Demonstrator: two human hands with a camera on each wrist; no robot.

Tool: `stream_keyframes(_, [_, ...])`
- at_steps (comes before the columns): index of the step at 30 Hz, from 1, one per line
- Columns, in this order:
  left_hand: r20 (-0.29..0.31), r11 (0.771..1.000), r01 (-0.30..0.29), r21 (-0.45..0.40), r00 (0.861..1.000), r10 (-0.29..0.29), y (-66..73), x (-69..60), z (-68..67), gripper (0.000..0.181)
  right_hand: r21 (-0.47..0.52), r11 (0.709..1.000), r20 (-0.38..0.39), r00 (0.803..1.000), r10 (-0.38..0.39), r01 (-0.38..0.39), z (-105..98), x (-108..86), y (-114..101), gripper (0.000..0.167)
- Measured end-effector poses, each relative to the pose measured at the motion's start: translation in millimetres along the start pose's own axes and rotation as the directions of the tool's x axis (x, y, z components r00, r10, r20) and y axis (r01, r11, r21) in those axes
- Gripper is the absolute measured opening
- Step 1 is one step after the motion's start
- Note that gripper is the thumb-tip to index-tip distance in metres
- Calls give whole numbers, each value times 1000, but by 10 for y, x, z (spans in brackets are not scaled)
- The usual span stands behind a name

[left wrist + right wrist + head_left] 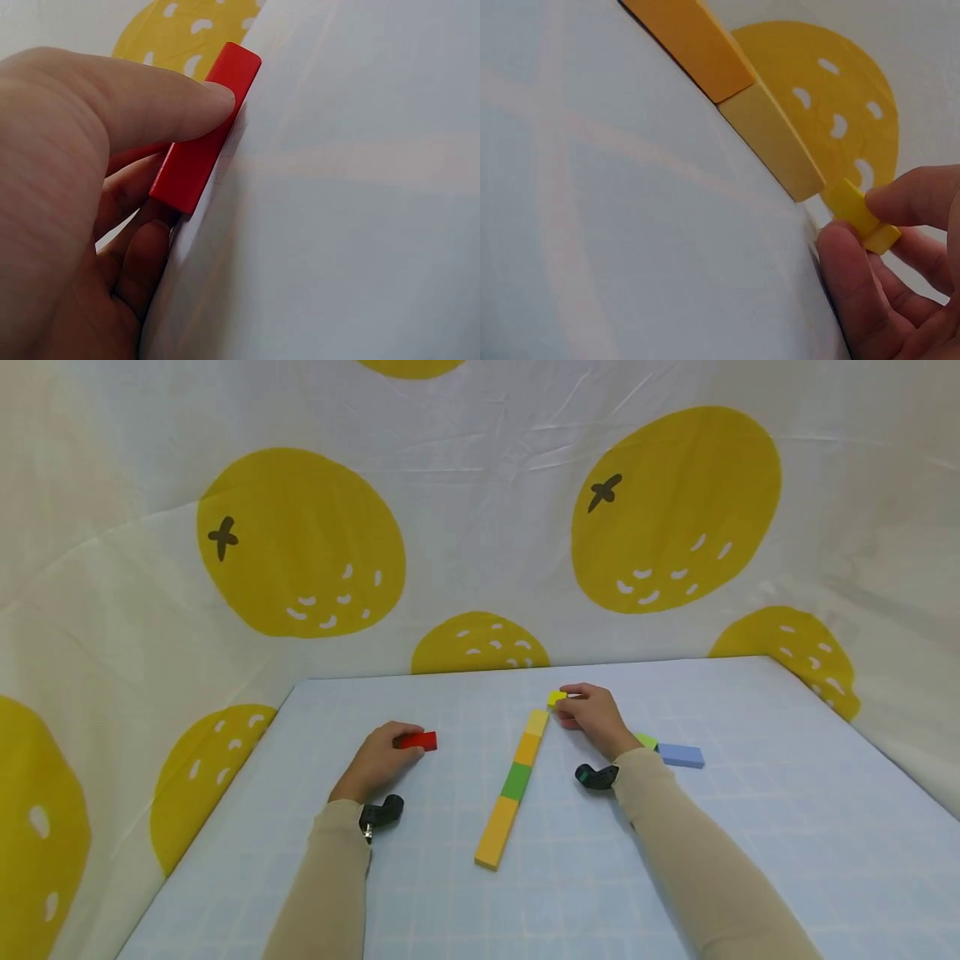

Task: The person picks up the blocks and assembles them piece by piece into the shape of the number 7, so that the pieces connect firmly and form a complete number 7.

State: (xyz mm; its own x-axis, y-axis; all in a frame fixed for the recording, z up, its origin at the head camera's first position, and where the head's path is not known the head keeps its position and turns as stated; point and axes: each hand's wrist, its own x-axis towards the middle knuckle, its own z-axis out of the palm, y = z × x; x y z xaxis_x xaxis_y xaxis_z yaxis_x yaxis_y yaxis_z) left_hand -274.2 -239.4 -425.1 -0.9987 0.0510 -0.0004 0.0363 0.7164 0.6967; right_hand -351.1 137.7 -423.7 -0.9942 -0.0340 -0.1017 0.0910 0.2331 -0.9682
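Note:
My left hand [381,760] pinches a red block [427,741] near the cloth, left of the row of blocks. In the left wrist view the thumb presses across the red block [196,150], with fingers behind it. At the row's far end, my right hand [592,714] holds a small bright yellow block [557,698] between thumb and fingers. The right wrist view shows this yellow block [855,210] just beyond the pale yellow block [772,139], with a small gap between. Orange [527,748], green [516,782] and longer orange-yellow [497,833] blocks continue the row nearer me.
Right of the row, a light green block [647,741], partly hidden by the right wrist, lies beside a blue block [681,756]. A pale checked cloth [435,893] covers the table. Behind it hangs a white curtain [487,527] with yellow fruit shapes.

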Motion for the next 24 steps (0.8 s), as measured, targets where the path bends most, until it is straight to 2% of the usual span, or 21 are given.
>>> stream_keyframes(24, [-5, 1000, -8, 0, 1000, 8, 7, -2, -3, 42, -125, 991, -16, 999, -44, 42, 81, 66, -32, 43])
